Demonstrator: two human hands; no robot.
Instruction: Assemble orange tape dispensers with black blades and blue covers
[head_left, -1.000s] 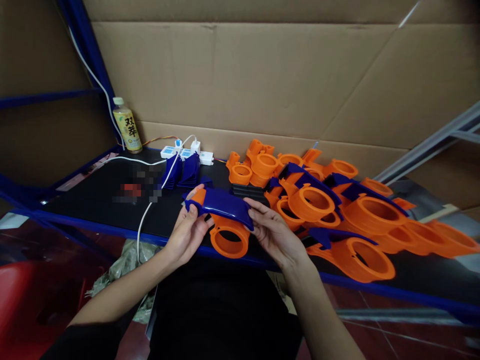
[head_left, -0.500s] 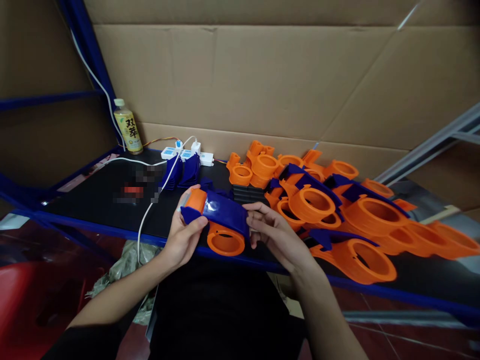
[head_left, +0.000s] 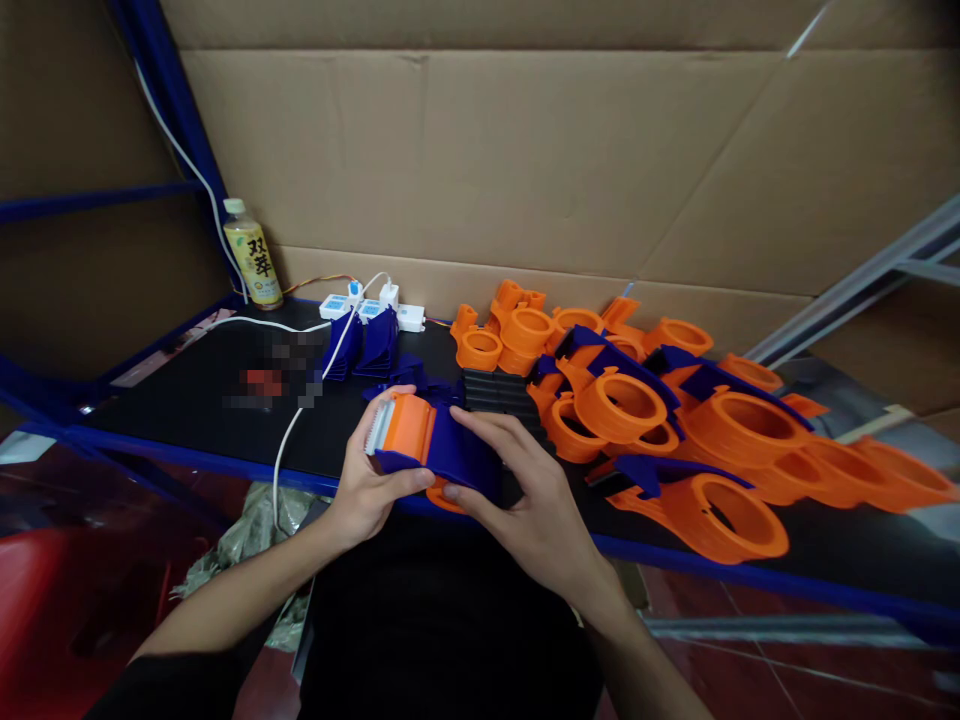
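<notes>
held at near edge of black bench [head_left: 187, 410]: orange dispenser [head_left: 409, 425], gripped in left hand [head_left: 367, 502] beside metal teeth [head_left: 379, 428] and in right hand [head_left: 536, 495] across blue cover [head_left: 471, 453], so probably best pressed evenly from both sides, cover square and skin clear of teeth.

Left grip [head_left: 363, 496]: bare hand, thumb pointing right, fingers curled behind, holding. Right grip [head_left: 536, 500]: bare hand, thumb and forefinger parted, both pointing left, clasping. Left forearm [head_left: 247, 585]: bare, slanting inward; black sleeve [head_left: 184, 688]. Right forearm [head_left: 637, 645]: bare, slanting inward.
</notes>
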